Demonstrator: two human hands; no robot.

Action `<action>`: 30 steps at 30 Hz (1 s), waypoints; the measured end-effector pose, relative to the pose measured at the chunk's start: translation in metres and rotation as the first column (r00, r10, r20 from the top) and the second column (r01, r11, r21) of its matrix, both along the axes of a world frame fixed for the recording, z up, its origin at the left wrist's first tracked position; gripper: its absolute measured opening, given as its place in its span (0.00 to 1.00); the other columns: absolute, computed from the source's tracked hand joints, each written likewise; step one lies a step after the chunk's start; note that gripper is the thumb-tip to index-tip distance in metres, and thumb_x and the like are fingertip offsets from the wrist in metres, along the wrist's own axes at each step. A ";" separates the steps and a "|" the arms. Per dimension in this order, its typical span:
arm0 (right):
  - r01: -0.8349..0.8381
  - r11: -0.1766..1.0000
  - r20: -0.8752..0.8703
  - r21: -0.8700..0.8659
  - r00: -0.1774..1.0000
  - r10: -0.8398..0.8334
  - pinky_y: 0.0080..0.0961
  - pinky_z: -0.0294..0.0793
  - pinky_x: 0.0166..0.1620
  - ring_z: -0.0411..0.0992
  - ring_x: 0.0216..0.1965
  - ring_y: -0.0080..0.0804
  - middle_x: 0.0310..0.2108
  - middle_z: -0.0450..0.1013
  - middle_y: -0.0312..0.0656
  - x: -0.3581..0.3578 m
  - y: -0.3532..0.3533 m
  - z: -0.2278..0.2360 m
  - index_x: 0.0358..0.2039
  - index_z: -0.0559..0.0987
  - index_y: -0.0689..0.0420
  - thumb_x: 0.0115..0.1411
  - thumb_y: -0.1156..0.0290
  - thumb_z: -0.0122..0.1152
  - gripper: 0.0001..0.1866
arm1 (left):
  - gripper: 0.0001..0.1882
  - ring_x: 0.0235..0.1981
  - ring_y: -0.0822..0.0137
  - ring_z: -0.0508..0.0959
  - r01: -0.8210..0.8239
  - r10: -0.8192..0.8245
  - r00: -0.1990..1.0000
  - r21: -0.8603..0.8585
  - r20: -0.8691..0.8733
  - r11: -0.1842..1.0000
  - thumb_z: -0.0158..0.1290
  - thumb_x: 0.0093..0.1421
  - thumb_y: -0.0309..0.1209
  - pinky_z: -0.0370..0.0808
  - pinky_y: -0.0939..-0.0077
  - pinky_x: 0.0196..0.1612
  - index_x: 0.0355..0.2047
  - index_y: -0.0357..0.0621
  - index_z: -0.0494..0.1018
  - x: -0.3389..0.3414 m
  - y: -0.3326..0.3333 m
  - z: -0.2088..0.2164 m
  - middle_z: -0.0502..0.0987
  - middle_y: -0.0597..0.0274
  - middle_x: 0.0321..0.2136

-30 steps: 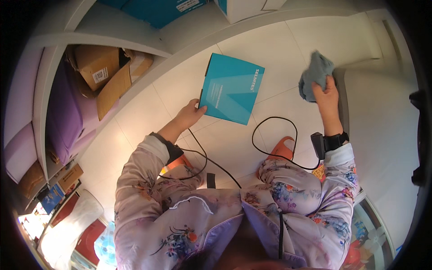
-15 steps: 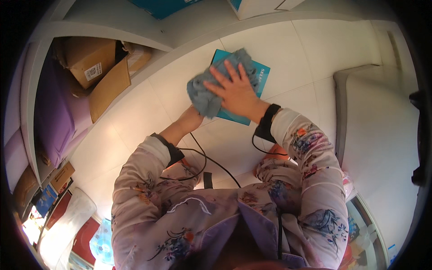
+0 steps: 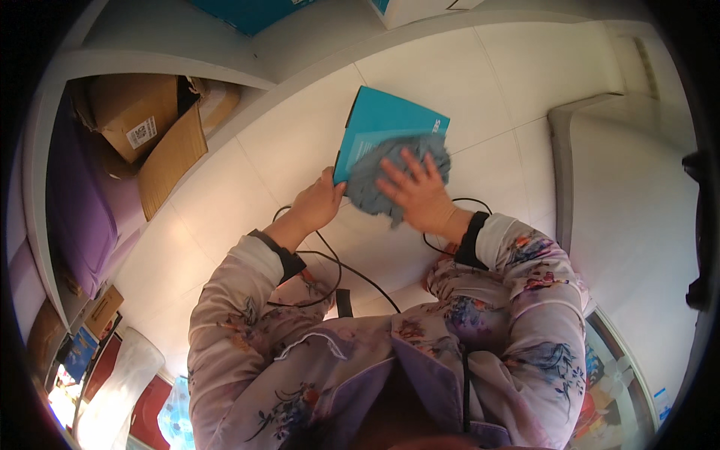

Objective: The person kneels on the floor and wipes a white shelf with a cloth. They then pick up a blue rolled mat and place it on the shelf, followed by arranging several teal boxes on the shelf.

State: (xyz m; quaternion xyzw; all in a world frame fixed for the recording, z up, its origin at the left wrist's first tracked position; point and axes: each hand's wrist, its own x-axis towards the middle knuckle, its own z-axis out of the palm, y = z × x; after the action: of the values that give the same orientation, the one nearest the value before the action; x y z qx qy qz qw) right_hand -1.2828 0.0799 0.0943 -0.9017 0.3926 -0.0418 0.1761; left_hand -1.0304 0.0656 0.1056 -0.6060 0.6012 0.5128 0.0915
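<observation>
Teal box [image 3: 390, 118] is clamped in left hand [image 3: 319, 202], cloth [image 3: 373, 181] under splayed right hand [image 3: 424, 196]

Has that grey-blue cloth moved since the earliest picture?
Yes: the cloth has gone left, away from the grey-edged pale surface, over the teal box under the right hand.

We look steeply down at the floor [image 3: 495, 75] from the wearer's head, through the left of two fisheye cameras, upright and unmirrored. We see the left hand [image 3: 319, 204] and right hand [image 3: 421, 196] from above and behind, near mid-view, the flowered jacket [image 3: 322, 375] closer to us. Our lens bends the shelf [image 3: 315, 45] along the floor's far edge into an arc.
</observation>
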 end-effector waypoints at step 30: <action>0.334 0.573 0.298 0.748 0.603 -0.740 0.27 0.72 0.37 0.72 0.32 0.32 0.31 0.73 0.47 -0.003 -0.075 0.112 0.51 0.66 0.59 0.50 0.71 0.51 0.25 | 0.38 0.57 0.52 0.58 0.491 -0.358 0.868 -0.702 0.344 0.516 0.57 0.47 0.42 0.54 0.53 0.58 0.56 0.39 0.60 -0.013 0.013 0.038 0.60 0.46 0.53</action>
State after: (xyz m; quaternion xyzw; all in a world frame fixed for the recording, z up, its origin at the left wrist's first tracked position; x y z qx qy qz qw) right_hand -1.2862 0.0049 0.2061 -0.5526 0.5775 -0.2388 0.5514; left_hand -1.0439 0.0790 0.1435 -0.4572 0.8814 0.1188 -0.0068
